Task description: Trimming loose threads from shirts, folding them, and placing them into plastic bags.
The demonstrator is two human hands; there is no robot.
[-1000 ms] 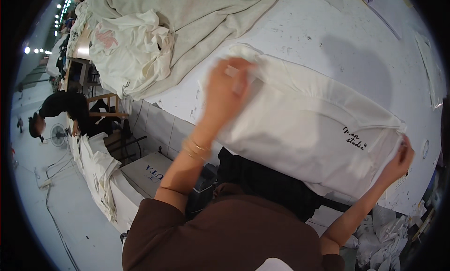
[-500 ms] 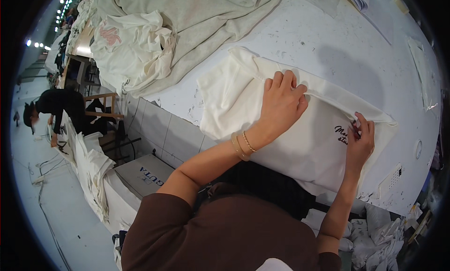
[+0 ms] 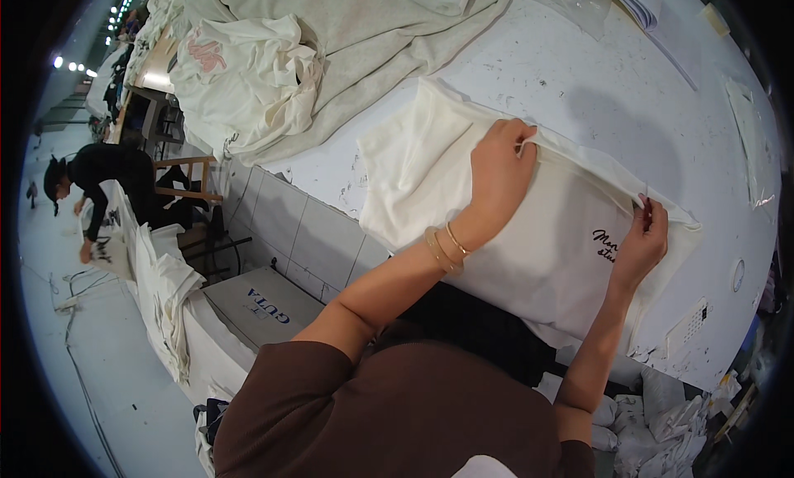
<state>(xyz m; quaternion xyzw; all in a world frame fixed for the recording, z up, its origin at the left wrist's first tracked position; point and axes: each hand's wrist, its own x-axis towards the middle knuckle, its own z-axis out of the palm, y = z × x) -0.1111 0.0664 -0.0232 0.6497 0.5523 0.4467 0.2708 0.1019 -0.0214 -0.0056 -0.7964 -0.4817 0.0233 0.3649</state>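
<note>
A white T-shirt with dark script lettering lies across the white table in front of me. Its far edge is turned over into a long narrow fold. My left hand, with two bracelets at the wrist, pinches this folded edge near its middle. Farther right, beside the lettering, my right hand has its thumb and fingers closed on the same edge. Whether anything besides cloth is in the right fingers is too small to make out. The shirt's left part, toward the sleeve, lies loosely wrinkled.
A crumpled white shirt with a pink print lies on a greyish cloth at the far left. Papers sit at the far edge. Below are a grey box and plastic bags. Another person bends over cloth at left.
My left fingers have drawn in against the folded edge. My right hand has moved slightly away from me, up to the fold, uncovering more lettering. The other person's arms have shifted.
</note>
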